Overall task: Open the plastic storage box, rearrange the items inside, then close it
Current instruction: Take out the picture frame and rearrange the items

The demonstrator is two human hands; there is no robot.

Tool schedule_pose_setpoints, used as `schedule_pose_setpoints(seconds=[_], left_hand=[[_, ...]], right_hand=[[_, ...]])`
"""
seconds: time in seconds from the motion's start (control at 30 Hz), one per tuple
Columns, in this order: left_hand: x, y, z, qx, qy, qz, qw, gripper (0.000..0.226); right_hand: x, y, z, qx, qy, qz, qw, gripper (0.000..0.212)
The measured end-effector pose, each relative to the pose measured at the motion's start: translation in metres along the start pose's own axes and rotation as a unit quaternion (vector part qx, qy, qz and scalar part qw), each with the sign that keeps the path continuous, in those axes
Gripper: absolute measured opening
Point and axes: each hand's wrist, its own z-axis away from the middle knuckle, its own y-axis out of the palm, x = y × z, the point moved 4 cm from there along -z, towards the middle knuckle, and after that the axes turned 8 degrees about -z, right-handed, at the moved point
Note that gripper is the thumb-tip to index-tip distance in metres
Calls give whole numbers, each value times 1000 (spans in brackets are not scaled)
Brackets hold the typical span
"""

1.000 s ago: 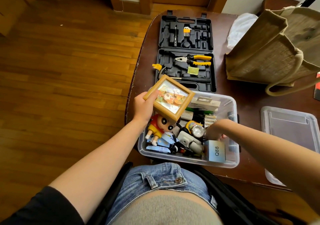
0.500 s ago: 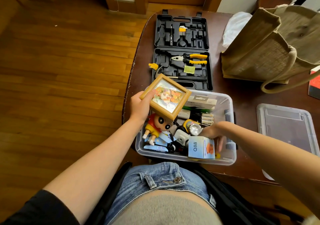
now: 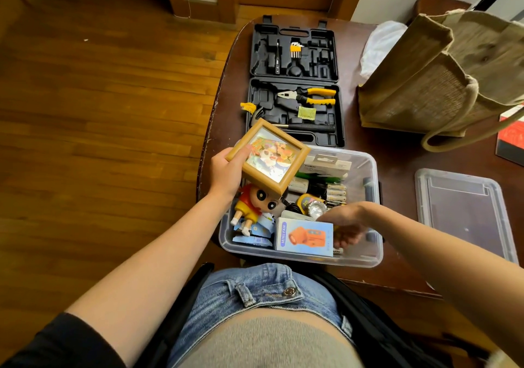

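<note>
Nearest the person's lap, the clear plastic storage box (image 3: 365,257) sits open at the near edge of the dark wooden counter (image 3: 397,157). Against its near wall stands a pale blue box marked MINI FAN (image 3: 303,235), its printed face turned up toward the camera. The right hand (image 3: 344,223) reaches into the box from 3 o'clock and grips the right end of that fan box, fingers (image 3: 347,238) curled down beside it and thumb over its top edge. At 9 o'clock from the fan box lies a cartoon figurine (image 3: 255,203) in a red shirt and yellow shorts, on top of blue packets. Behind the hand are a small round torch (image 3: 316,208), a row of batteries (image 3: 336,193) and a white carded pack (image 3: 326,166).

The left hand (image 3: 226,169) holds a small wooden picture frame (image 3: 268,155) above the box's far-left corner, tilted, thumb pressed on its front rim and the remaining fingers hidden beneath.

At 3 o'clock from the box, apart from it, the clear lid (image 3: 465,211) lies flat. At 12 o'clock an open black tool case (image 3: 295,84) holds yellow-handled pliers (image 3: 309,96). At 2 o'clock stands a woven tote bag (image 3: 442,75).
</note>
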Motion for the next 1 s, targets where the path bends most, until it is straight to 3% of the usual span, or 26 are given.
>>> schedule_pose_setpoints(seconds=[0.13, 0.3, 0.37, 0.47, 0.57, 0.63, 0.83, 1.0], left_hand=[[0, -1, 0, 4, -1, 0, 1000, 9], [0, -2, 0, 6, -2, 6, 1000, 9], [1, -2, 0, 8, -4, 9, 1000, 10], [2, -2, 0, 7, -5, 9, 1000, 11], [2, -2, 0, 5, -6, 7, 1000, 11], [2, -3, 0, 6, -8, 8, 1000, 11], [1, -2, 2, 5, -2, 9, 1000, 9], [2, -3, 2, 1, -4, 2, 1000, 11]], right_hand=[[0, -10, 13, -12, -2, 3, 1000, 35], [17, -23, 47, -73, -10, 133, 988, 38], [24, -29, 63, -101, -33, 170, 980, 42], [34, -38, 75, -173, -114, 134, 969, 42], [44, -34, 69, -239, -220, 68, 943, 32], [44, -30, 62, -252, -244, 103, 931, 26], [18, -38, 31, -413, -111, 311, 849, 12], [17, -34, 11, -489, -135, 353, 786, 16]])
